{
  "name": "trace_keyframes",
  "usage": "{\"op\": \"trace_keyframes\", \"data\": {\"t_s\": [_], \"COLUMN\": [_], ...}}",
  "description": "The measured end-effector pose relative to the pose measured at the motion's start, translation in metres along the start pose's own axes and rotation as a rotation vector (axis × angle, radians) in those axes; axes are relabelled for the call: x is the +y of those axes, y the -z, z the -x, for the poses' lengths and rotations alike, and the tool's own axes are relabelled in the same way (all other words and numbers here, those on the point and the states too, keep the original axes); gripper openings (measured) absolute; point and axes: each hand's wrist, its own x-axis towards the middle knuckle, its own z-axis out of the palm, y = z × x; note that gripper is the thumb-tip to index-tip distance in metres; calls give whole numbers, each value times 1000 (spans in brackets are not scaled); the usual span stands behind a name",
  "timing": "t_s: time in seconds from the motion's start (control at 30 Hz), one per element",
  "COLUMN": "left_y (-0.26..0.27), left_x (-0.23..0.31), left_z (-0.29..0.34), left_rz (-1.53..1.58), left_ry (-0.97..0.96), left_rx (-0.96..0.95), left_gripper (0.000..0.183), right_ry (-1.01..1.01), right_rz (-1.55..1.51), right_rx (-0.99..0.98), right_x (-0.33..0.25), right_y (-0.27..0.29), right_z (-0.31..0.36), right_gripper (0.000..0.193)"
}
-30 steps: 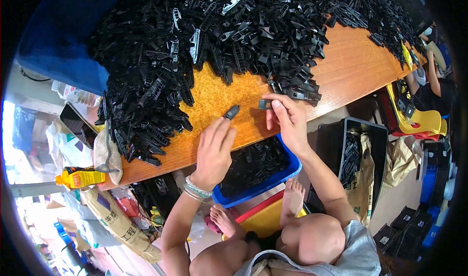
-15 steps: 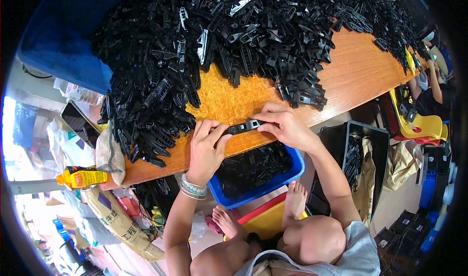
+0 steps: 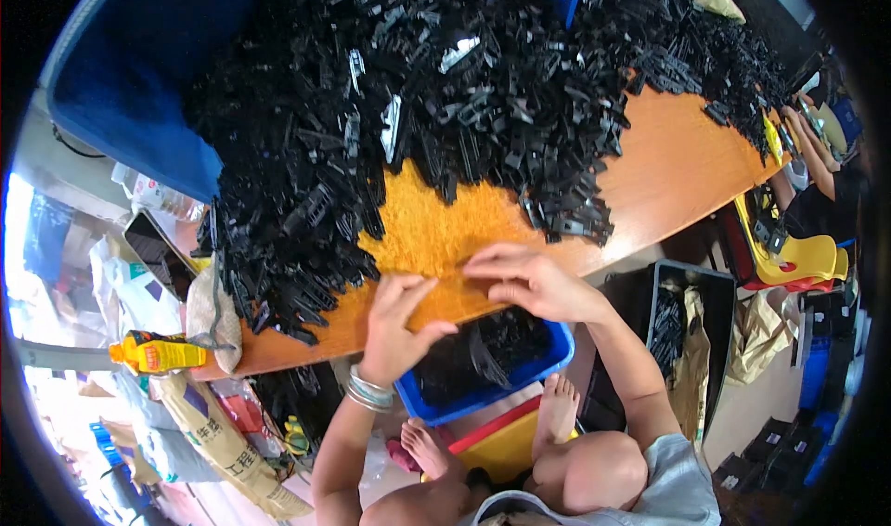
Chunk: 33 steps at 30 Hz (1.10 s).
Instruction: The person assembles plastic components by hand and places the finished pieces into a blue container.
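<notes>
My left hand [image 3: 397, 326] is at the table's front edge, fingers and thumb spread, with nothing in it. Across a gap from it, my right hand [image 3: 534, 283] is also empty, its fingers stretched toward the left. Just below and between them, a blurred black plastic strip [image 3: 486, 357] shows over the blue bin [image 3: 445, 410], apart from both hands. Dark pieces fill much of that bin. Beyond my hands, a large heap of black plastic clip-like parts [image 3: 316, 155] covers the wooden table [image 3: 664, 164], some pieces showing bright glare.
A tall blue bin [image 3: 121, 108] leans at the left of the heap. An orange-yellow bottle [image 3: 158, 352] is at the table's left. A black crate [image 3: 715, 340] with parts and brown paper stands at right, near a yellow chair [image 3: 803, 259]. Another person's arm [image 3: 817, 150] shows far right.
Both hands have let go of the black plastic piece held between them and opened. A blurred piece now shows over the blue bin. The whole view has shifted slightly.
</notes>
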Motion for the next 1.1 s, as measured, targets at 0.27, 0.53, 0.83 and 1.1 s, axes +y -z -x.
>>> {"op": "trace_keyframes", "data": {"t_s": [0.27, 0.53, 0.83, 1.1], "left_y": [-12, -9, -15, -23], "left_x": [13, 12, 8, 7], "left_z": [-1, -4, -5, -8], "left_rz": [-412, -260, -382, -390], "left_ry": [-193, -133, -189, -139], "left_rx": [-97, -110, -26, 68], "left_gripper": [66, 59, 54, 51], "right_ry": [258, -222, -239, -149], "right_rz": [712, 929, 895, 909], "right_rx": [668, 451, 361, 466], "right_x": [28, 49, 31, 27], "right_y": [77, 97, 54, 22], "right_z": [-178, -270, -234, -205], "right_gripper": [33, 74, 60, 60]}}
